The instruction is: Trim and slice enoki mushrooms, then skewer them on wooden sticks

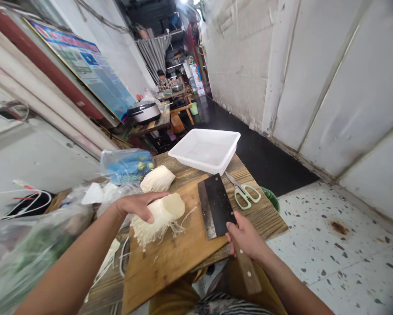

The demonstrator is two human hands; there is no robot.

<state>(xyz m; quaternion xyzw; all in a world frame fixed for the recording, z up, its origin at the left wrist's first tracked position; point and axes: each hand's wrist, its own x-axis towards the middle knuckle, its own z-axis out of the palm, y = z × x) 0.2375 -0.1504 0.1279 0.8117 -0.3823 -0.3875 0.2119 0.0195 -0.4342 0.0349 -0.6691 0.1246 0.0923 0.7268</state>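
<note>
My left hand (139, 208) is closed around a bunch of enoki mushrooms (168, 209) on the wooden cutting board (163, 262). The bunch lies on its side, its cut base facing right and loose strands spreading below it. In my right hand (244, 234) is a cleaver (217, 205), gripped where the wooden handle meets the dark blade. The blade lies low over the right side of the board; I cannot tell whether it touches. Another pale enoki bunch (157, 178) rests just beyond my left hand.
A white plastic tray (206, 148) stands at the table's far end, with green-handled scissors (244, 192) near it. Plastic bags (127, 166) crowd the left side. Farther off are a rice cooker (144, 112) on another table and a seated person (164, 82).
</note>
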